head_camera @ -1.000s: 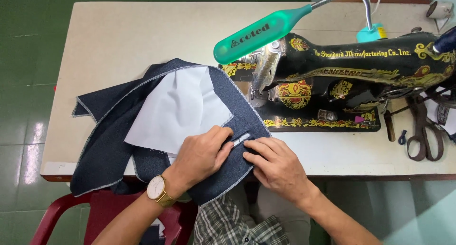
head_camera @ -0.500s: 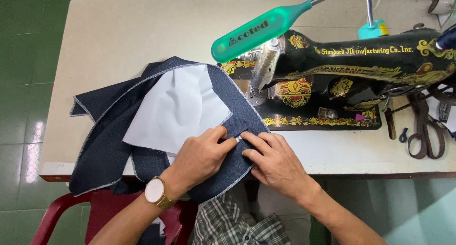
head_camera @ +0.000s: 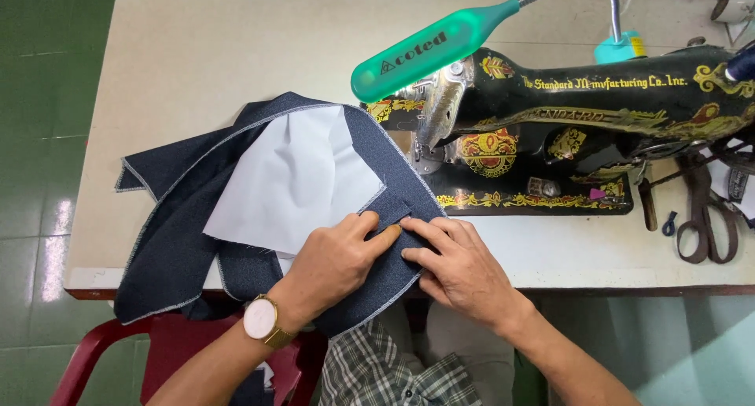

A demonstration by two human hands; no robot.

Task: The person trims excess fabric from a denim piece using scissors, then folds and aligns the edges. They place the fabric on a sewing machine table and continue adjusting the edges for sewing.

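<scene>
A dark blue denim piece (head_camera: 185, 241) with a white lining patch (head_camera: 295, 178) lies on the table in front of a black sewing machine (head_camera: 598, 131). My left hand (head_camera: 338, 252), with a wristwatch, presses flat on the denim near its right edge. My right hand (head_camera: 452, 256) rests beside it, fingertips pinching a small folded flap of the denim (head_camera: 391, 212). The fingertips of both hands meet at that flap. The fabric's near edge hangs over the table front.
A green gooseneck lamp (head_camera: 429, 52) hangs over the machine's needle area. Large scissors (head_camera: 700, 217) lie at the right of the cream table (head_camera: 197, 52). A red plastic chair (head_camera: 94, 351) shows below the table edge on a green tiled floor.
A white strip that lay between my fingers is now covered by the folded denim flap. Both hands have stayed at the same spot on the fabric.
</scene>
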